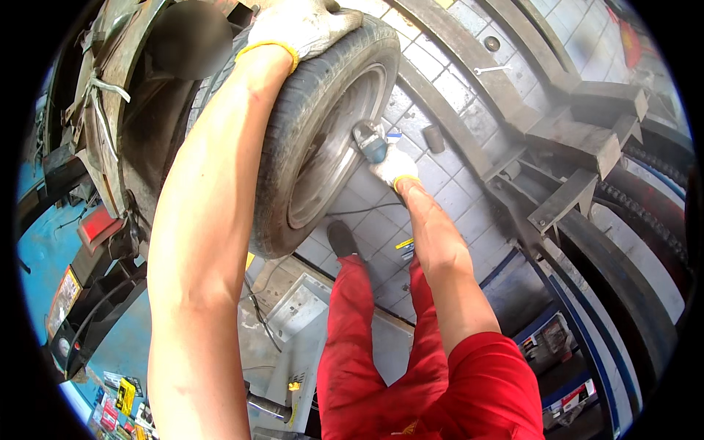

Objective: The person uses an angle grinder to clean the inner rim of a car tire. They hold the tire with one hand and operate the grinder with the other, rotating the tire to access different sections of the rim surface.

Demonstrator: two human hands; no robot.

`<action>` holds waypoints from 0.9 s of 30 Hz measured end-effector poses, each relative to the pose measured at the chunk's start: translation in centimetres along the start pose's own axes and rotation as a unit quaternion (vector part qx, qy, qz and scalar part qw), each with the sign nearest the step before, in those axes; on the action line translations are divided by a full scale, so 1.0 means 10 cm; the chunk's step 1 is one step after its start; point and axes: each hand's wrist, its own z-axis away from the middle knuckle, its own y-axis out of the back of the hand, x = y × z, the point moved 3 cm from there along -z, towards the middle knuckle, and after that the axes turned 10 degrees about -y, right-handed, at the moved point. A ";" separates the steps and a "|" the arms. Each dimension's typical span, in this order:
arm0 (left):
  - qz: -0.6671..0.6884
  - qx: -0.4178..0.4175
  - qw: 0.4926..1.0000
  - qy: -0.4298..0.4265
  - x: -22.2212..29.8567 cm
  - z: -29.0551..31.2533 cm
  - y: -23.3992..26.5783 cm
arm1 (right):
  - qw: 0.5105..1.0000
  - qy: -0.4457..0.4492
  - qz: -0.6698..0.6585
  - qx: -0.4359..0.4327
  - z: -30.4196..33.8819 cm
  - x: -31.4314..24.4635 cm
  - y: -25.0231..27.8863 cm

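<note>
Gripping a blue, metal-guarded power tool, the white-gloved right hand is nearer the round grey metal wheel rim, which lies just to its left, the tool pointing rimward; the white-gloved left hand rests spread over the black rubber tyre.

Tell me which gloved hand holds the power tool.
The right hand, wrapped around the blue power tool beside the wheel rim; the left hand rests on the tire instead.

This is a tyre or repair workshop: a worn tyre, power tool, wrench and heavy steel frame show it.
</note>
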 end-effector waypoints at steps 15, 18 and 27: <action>-0.082 -0.037 0.996 0.021 -0.31 -0.11 -0.19 | 0.985 0.088 0.014 0.150 0.08 -0.26 0.57; -0.085 -0.020 0.996 0.033 -0.31 -0.09 -0.21 | 0.977 0.111 0.032 0.182 0.29 -0.43 0.77; -0.096 -0.014 0.995 0.015 -0.46 -0.14 -0.23 | 0.985 0.084 0.025 0.151 0.14 -0.32 0.65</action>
